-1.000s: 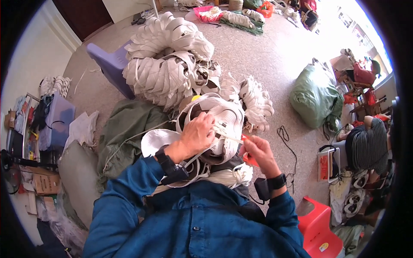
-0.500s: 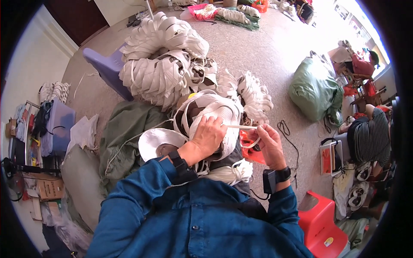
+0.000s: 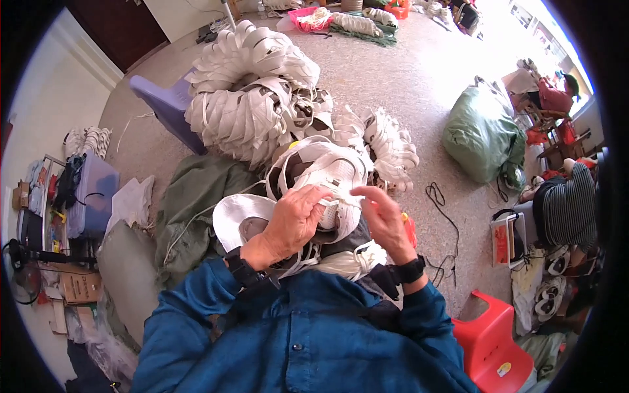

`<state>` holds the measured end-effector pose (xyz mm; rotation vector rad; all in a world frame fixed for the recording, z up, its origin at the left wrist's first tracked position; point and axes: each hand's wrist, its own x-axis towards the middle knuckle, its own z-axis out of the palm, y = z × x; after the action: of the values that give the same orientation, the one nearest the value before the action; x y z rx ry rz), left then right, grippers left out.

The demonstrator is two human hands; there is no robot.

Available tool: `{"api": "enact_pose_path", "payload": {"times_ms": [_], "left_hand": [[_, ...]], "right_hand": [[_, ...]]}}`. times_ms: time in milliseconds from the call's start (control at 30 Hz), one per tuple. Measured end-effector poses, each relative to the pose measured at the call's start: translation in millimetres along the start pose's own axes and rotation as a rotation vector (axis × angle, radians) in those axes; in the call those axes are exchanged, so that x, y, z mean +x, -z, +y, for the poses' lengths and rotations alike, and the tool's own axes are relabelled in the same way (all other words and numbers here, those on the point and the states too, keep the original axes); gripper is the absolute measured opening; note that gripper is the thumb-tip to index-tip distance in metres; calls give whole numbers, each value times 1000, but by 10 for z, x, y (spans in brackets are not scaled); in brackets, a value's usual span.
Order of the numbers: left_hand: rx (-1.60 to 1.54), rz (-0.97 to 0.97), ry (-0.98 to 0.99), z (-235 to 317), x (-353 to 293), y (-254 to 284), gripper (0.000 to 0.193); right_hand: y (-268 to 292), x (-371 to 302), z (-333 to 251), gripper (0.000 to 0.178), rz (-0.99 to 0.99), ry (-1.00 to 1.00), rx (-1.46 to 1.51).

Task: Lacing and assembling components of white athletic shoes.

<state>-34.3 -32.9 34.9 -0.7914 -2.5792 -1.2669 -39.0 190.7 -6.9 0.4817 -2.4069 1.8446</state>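
A white shoe upper [image 3: 335, 171] lies in front of me, with brown lining showing at its side. My left hand [image 3: 296, 221] is closed over its near part, fingertips pinched at a white shoelace [image 3: 342, 195] in the lacing area. From the other side my right hand [image 3: 388, 226] bends in, its thumb and forefinger closed near the same lace. The fingertips partly hide the lace's run. Just left of my left hand stands another curved white upper [image 3: 230, 219]. Below my hands lies a bundle of white laces [image 3: 350, 262].
Stacked rings of white uppers [image 3: 246, 98] lean by a purple chair [image 3: 164, 105]. Green sacks [image 3: 481, 137] stand to the right and left. A red stool [image 3: 488, 337] is near my right elbow. Black cord [image 3: 445, 216] lies on the floor; a person in stripes [image 3: 569, 206] sits at the right.
My right hand has moved left to the upper, and the lace stretched between my hands is no longer drawn out. My left hand has shifted slightly left and down.
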Motion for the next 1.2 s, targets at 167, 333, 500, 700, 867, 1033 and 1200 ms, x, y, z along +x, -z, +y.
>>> {"api": "enact_pose_path", "payload": {"times_ms": [167,333,500,700,867,1033,1200], "left_hand": [[-78,127,-112,153,-24,74,23],[-398,17,445,-32,-642,-33,32],[-1188,86,1005,86,-716,-102,50],[-1417,154,930,54,-612,-299,28],[-1352,229,983,-201,-598,-533,20],[-1181,226,896,-93,-529,-614,23],[-1524,351,982,-160,-361,-676,29]], "right_hand": [[-23,166,-382,20,-381,-286,541],[622,-107,-296,7,74,-288,812],[1329,-603,-83,8,384,-317,879],[2145,-1356,551,13,659,-281,1025],[2376,-1755,838,15,929,-423,914],[1929,-1625,830,22,746,-559,746],[676,-895,42,19,168,-614,651]]}}
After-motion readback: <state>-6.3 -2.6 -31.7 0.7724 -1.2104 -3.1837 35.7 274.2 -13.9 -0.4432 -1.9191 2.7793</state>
